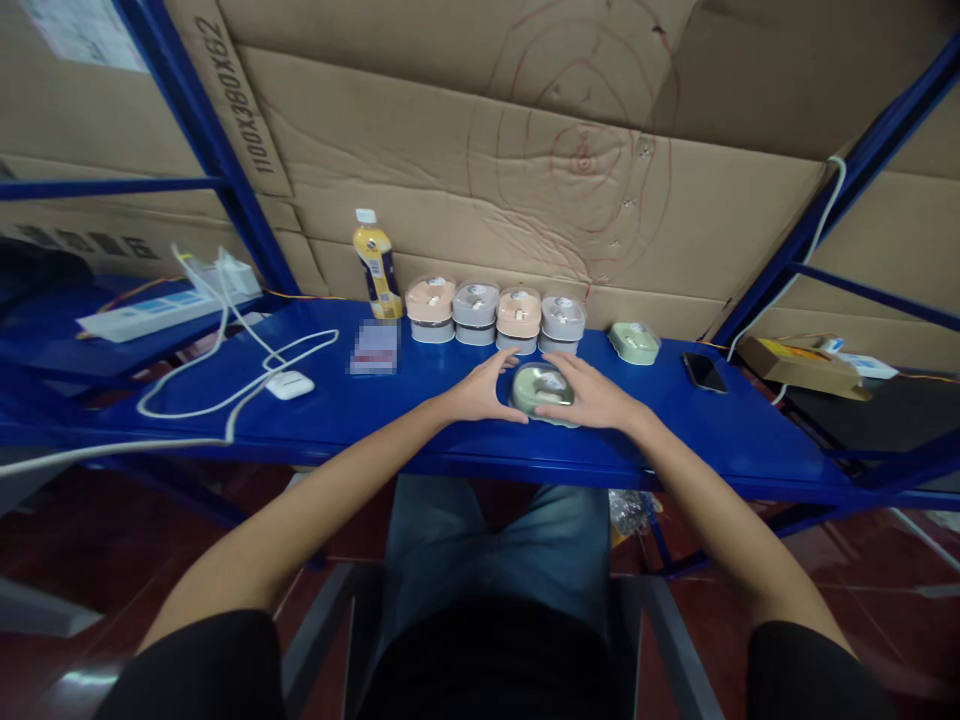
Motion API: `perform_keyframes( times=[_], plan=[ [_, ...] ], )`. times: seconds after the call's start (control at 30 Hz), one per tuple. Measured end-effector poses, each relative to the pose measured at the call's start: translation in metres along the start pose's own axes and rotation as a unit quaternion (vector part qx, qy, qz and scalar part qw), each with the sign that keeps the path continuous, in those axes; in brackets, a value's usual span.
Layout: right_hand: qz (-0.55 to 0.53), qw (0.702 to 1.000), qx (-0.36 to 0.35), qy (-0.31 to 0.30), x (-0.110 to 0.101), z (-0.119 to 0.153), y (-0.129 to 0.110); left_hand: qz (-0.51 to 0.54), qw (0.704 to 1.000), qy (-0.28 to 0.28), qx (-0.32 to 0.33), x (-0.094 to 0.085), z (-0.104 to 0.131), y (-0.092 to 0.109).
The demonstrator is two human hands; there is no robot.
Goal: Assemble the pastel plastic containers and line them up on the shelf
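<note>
A rounded green box with a clear lid (pixel 536 385) rests on the blue shelf in front of me, between my two hands. My right hand (pixel 596 392) curls round its right side, fingers at the back and thumb across the front. On the left of the box, my left hand (pixel 484 390) has thumb and fingers spread apart, holding nothing; its thumb tip comes close to the box. Just behind my hands stand stacked boxes of the same shape, peach (pixel 519 312) and grey (pixel 562 318) by turns. Another green box (pixel 634 342) sits alone to the right.
A yellow drink bottle (pixel 377 270) stands at the back left, beside a blurred packet (pixel 375 347). Nearer lie a white earphone case (pixel 289 385) and a looped white cable (pixel 225 400). A phone (pixel 703 372) lies on the right. Cardboard (pixel 450 150) backs the shelf.
</note>
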State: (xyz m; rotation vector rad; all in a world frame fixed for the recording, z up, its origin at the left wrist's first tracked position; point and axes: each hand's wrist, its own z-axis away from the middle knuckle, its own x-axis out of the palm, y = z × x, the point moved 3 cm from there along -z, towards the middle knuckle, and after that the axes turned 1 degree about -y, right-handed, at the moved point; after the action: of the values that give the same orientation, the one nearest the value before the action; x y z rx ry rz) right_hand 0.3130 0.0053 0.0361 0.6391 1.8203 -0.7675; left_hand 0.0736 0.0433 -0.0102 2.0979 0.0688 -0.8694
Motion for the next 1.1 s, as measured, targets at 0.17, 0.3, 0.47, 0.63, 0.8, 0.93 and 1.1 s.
perform_keyframes(
  times=[0.17, 0.3, 0.47, 0.63, 0.8, 0.93, 1.1],
  plan=[
    [0.003, 0.998, -0.055, 0.013, 0.017, -0.021, -0.025, 0.001, 0.999, -0.032, 0.017, -0.001, 0.002, 0.009],
    [-0.064, 0.995, -0.045, 0.054, 0.014, -0.026, -0.007, -0.030, 0.999, -0.004, 0.015, -0.006, 0.003, 0.006],
    [-0.106, 0.985, 0.056, 0.128, 0.003, -0.010, 0.046, -0.100, 0.993, -0.035, 0.054, -0.009, 0.006, 0.007],
    [-0.139, 0.970, 0.157, 0.124, -0.007, 0.008, 0.077, -0.114, 0.992, -0.029, 0.042, -0.013, 0.007, 0.009],
    [-0.135, 0.965, 0.197, 0.109, -0.010, 0.013, 0.084, -0.136, 0.990, 0.033, 0.004, -0.042, 0.008, -0.009],
    [-0.096, 0.975, 0.190, 0.067, -0.003, 0.011, 0.088, -0.176, 0.983, 0.037, -0.041, -0.063, 0.015, -0.029],
    [-0.101, 0.975, 0.164, 0.108, -0.006, 0.010, 0.084, -0.156, 0.986, 0.051, -0.014, -0.059, 0.018, -0.018]
  ],
)
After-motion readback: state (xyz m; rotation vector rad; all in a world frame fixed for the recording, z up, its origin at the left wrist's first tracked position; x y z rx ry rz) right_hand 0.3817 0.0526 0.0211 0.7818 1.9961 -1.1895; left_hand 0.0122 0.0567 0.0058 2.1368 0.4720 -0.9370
